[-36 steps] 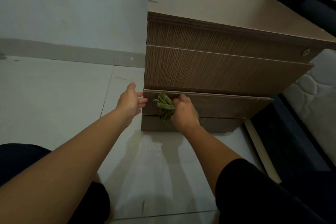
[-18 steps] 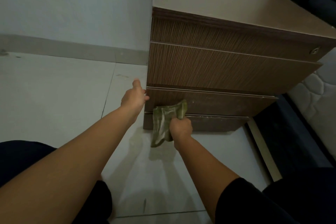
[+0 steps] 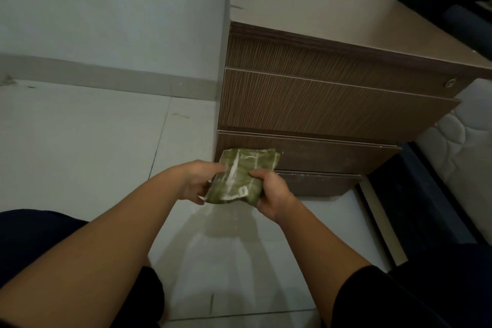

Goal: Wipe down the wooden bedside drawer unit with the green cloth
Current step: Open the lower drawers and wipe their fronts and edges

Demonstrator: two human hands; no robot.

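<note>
The wooden bedside drawer unit stands on the tiled floor ahead, with three drawer fronts and a plinth below. I hold the green cloth flat in front of its lowest drawer, off the wood. White dust streaks show on the cloth. My left hand pinches the cloth's left edge. My right hand grips its right edge, thumb on top.
A pale wall with a grey skirting runs along the left. The floor tiles are light grey. A quilted mattress and a dark bed frame sit to the right of the unit. My dark-clothed knees fill the bottom corners.
My right hand pulled the cloth back from the lowest drawer. My left hand left the drawer's left edge and took hold of the cloth, which is now spread between both hands.
</note>
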